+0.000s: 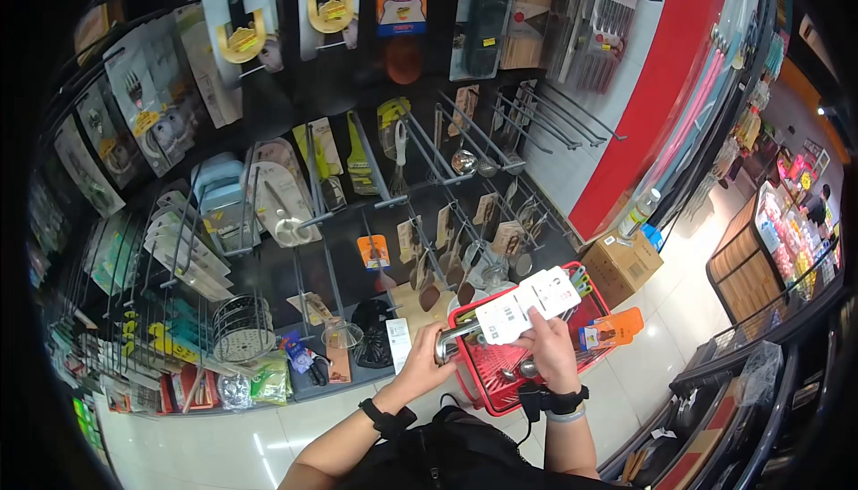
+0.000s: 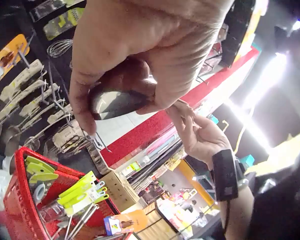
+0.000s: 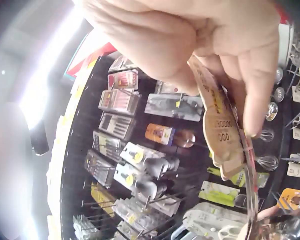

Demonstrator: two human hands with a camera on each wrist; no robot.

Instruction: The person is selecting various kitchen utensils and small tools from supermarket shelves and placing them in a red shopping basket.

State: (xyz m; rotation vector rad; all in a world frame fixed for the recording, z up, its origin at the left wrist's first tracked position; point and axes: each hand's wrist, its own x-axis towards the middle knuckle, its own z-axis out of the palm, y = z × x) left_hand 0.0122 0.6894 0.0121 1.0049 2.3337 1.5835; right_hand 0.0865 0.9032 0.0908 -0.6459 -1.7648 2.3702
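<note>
A shiny metal utensil part (image 1: 442, 344) (image 2: 117, 104) is gripped by the curled fingers of my left hand (image 1: 422, 367) (image 2: 145, 40). My right hand (image 1: 554, 358) (image 2: 199, 139) (image 3: 190, 35) pinches a printed cardboard tag (image 1: 527, 305) (image 3: 223, 135), which looks white from above and tan in the right wrist view. Both hands are above a red basket (image 1: 490, 393) (image 2: 21, 192). Whether the tag is joined to the metal part cannot be told. Inside the basket lie green-handled utensils (image 2: 82, 192) and metal ones; an orange card (image 1: 612, 329) (image 2: 127, 222) sticks out at its side.
Rows of metal hooks with packaged kitchen tools, whisks (image 1: 399, 155) and ladles (image 1: 464, 161) cover the dark display wall. Behind the basket stands a cardboard box (image 1: 621, 267) (image 2: 117, 192). Shelving with pans stands at lower right, and a tiled aisle (image 1: 666, 320) runs past on the right.
</note>
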